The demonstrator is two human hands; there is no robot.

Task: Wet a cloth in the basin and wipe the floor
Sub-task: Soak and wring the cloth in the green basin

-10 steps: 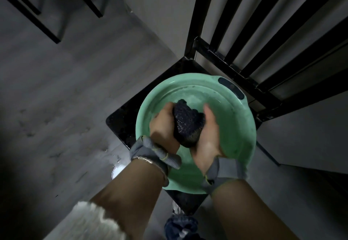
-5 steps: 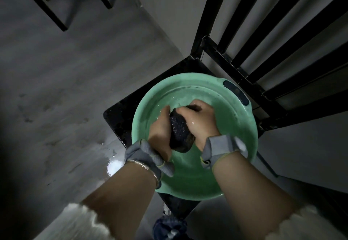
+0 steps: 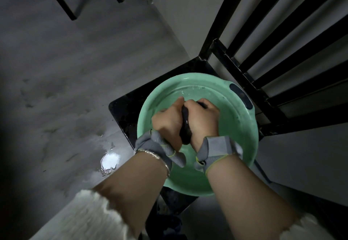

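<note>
A green basin (image 3: 243,138) with shallow water rests on the black seat of a chair (image 3: 128,111). Over its middle, my left hand (image 3: 167,123) and my right hand (image 3: 204,119) press together around a dark wet cloth (image 3: 185,128). Only a narrow glistening strip of the cloth shows between the palms; the rest is hidden. Both wrists wear grey straps. The grey floor (image 3: 56,89) lies to the left.
The chair's black slatted back (image 3: 273,47) rises at the right, close to a pale wall. A small puddle (image 3: 110,161) shines on the floor just left of the seat. Black furniture legs (image 3: 64,4) stand at the top left. A dark item lies under the chair's front edge.
Both hands have closed tighter around the cloth, which earlier stuck up between them as a lump. My right hand turned over on top of it. The view shifted slightly.
</note>
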